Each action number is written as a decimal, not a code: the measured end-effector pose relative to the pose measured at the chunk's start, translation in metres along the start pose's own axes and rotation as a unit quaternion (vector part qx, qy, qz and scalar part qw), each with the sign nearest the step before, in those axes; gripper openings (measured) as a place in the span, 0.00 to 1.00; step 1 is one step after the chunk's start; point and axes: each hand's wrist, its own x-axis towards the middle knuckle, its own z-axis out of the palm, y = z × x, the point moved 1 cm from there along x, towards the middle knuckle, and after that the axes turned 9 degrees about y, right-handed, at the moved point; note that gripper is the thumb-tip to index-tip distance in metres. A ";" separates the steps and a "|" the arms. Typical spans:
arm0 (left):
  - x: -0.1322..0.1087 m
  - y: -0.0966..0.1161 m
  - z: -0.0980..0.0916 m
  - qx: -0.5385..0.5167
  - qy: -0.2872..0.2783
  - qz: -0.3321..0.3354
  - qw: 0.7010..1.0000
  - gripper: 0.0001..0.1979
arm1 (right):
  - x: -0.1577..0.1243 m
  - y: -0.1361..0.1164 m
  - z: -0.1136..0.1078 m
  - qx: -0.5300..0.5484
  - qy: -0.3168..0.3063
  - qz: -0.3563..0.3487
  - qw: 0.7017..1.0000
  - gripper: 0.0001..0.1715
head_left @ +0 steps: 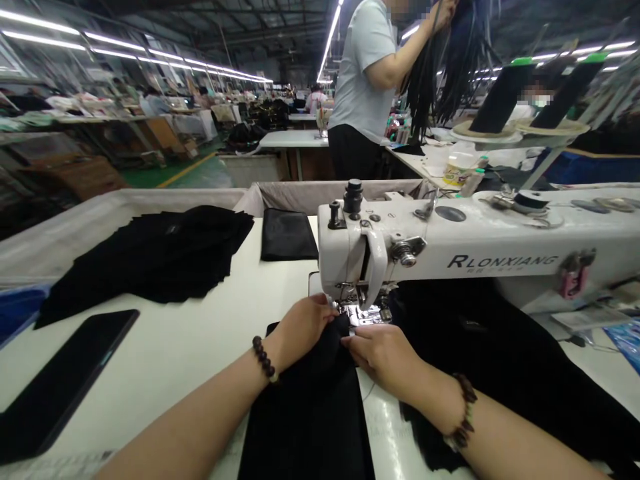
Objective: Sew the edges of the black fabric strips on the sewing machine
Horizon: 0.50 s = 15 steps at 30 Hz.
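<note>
A black fabric piece (310,407) lies on the table and runs up to the presser foot (367,315) of a white sewing machine (425,240). My left hand (307,327) has its fingers closed on the fabric's far left edge, close beside the foot. On the right edge, just in front of the foot, my right hand (383,353) pinches the same fabric. Whether the fabric's far end is under the needle cannot be made out. To the right, under the machine arm, a large pile of black fabric (490,347) spreads over the table.
At the left lie a fanned stack of black pieces (155,253) and a black phone-like slab (65,380). A small black piece (289,235) rests left of the machine head. Thread cones (503,100) stand at upper right. Beyond the table, a person (365,80) holds black strips.
</note>
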 end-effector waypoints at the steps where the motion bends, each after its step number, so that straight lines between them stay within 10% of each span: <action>1: 0.000 0.000 0.000 -0.002 0.001 0.002 1.000 0.11 | 0.000 0.000 0.000 -0.003 -0.003 0.000 1.000 0.17; 15: 0.000 -0.002 0.004 -0.017 0.024 -0.010 1.000 0.11 | -0.001 0.001 0.002 0.011 -0.041 0.024 0.999 0.13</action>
